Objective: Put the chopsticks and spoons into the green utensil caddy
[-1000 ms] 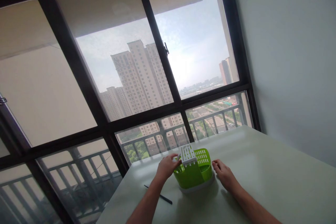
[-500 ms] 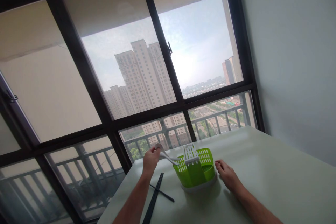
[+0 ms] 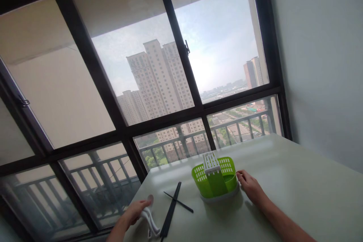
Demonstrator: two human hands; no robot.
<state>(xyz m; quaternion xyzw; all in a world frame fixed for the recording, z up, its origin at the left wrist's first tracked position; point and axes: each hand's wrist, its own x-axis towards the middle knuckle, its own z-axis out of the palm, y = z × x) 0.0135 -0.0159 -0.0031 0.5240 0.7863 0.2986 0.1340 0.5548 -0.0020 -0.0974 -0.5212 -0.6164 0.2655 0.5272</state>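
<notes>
My left hand (image 3: pixel 136 211) is closed around several white spoons (image 3: pixel 151 222), low over the left part of the table, with a bowl end showing past the fingers. Black chopsticks (image 3: pixel 171 208) lie just right of it, one of them crossing the others. A green cutlery holder (image 3: pixel 211 185) with slotted sides, a white slotted piece on its front and a pale base stands upright near the table's middle. My right hand (image 3: pixel 249 182), fingers curled, is against the holder's right side; the exact contact of the fingertips is partly hidden.
The pale glossy table (image 3: pixel 286 181) runs up to large dark-framed windows (image 3: pixel 161 119). A plain wall (image 3: pixel 320 64) rises on the right. A railing and tall buildings show outside.
My left hand has moved left and down toward me, carrying the spoons away from the holder's left edge. My right hand has stayed beside the holder; the view has shifted slightly.
</notes>
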